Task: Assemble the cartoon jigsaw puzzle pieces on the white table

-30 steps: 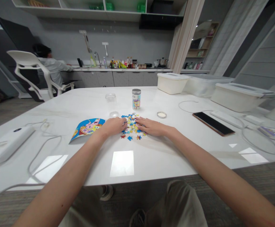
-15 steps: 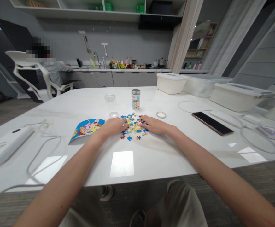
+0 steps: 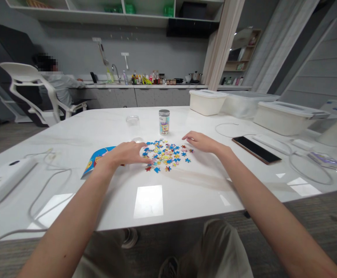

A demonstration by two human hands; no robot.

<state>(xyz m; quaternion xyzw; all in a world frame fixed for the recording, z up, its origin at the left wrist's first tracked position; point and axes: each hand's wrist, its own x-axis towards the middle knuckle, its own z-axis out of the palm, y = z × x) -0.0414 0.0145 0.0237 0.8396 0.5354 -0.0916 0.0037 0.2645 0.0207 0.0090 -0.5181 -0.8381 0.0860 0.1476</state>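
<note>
Small colourful jigsaw pieces (image 3: pixel 168 154) lie in a loose heap on the white table, mostly blue and yellow. My left hand (image 3: pixel 130 153) is at the heap's left edge, thumb and fingers apart, with nothing seen in it. Over the right side hovers my right hand (image 3: pixel 200 141), its fingers stretched out and loose, just above a few stray pieces. Behind the heap stands a clear jar with a metal lid (image 3: pixel 164 122) and a cartoon label. A cartoon picture sheet (image 3: pixel 94 160) lies curled at the left, partly hidden by my left wrist.
A round lid (image 3: pixel 152 148) or ring is not clear near the heap. A clear plastic container (image 3: pixel 133 120) stands behind left. Right are a phone (image 3: pixel 255 149), cables and lidded bins (image 3: pixel 207 103). A white device (image 3: pixel 7 179) lies left. A person (image 3: pixel 60 87) sits beyond.
Both hands have drawn apart: my left hand moved left, my right hand rose and went right. The pieces are now more spread out, with several strays at the right. The view shifted slightly.
</note>
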